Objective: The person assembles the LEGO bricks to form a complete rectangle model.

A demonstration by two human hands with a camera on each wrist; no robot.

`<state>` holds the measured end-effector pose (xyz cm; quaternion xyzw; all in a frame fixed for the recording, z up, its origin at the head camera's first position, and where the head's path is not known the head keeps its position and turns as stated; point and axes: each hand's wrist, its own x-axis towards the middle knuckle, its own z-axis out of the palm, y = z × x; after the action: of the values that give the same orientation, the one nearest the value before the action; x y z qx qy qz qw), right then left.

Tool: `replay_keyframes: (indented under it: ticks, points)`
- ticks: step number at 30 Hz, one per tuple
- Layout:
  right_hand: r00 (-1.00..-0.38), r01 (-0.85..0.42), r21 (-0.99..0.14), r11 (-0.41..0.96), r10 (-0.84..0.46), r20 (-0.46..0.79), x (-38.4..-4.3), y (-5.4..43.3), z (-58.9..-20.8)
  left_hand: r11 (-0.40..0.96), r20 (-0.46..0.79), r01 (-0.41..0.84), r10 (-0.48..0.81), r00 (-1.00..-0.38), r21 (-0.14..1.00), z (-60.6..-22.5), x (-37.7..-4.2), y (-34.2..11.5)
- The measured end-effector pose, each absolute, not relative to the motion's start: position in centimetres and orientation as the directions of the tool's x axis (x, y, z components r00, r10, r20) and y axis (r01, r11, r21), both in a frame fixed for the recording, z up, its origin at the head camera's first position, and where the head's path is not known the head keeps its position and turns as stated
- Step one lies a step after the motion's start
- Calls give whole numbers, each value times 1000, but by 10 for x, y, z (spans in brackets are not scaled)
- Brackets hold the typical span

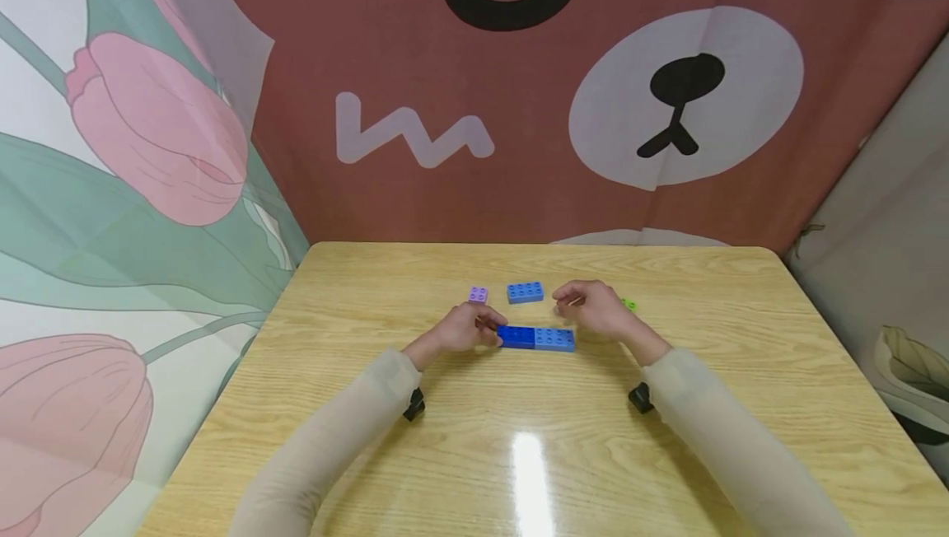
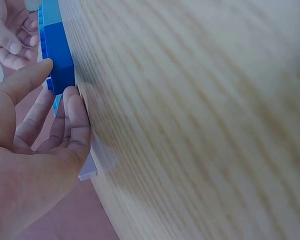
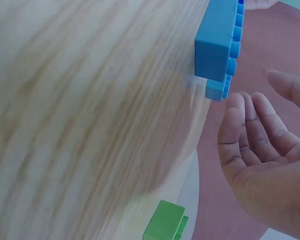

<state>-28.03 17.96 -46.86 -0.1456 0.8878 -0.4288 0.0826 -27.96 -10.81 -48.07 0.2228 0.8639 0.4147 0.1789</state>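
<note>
A dark blue toy building brick [image 1: 516, 337] and a lighter blue brick [image 1: 554, 340] lie end to end in one row on the table. My left hand [image 1: 461, 328] pinches the dark brick's left end; the left wrist view puts the thumb on its studded side and the curled fingers at its end. To the right, my right hand [image 1: 596, 307] hovers over the table beside the row, its fingers loosely bent around nothing. In the right wrist view a gap separates those fingers from the lighter brick [image 3: 215, 45].
Behind the row lie another blue brick [image 1: 525, 293] and a small purple brick [image 1: 478, 294]. A green brick [image 1: 629, 305] shows partly behind my right wrist. The wooden table [image 1: 593, 455] ends at a printed curtain [image 1: 408, 199].
</note>
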Motion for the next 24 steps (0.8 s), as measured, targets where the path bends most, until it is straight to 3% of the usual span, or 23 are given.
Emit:
replay_keyframes:
  ticks: [24]
  points:
    - [-964,-92,-806,584,-255,-74,-315,160,-480,553,-135,218,527,-839,804,-484,-281,-108]
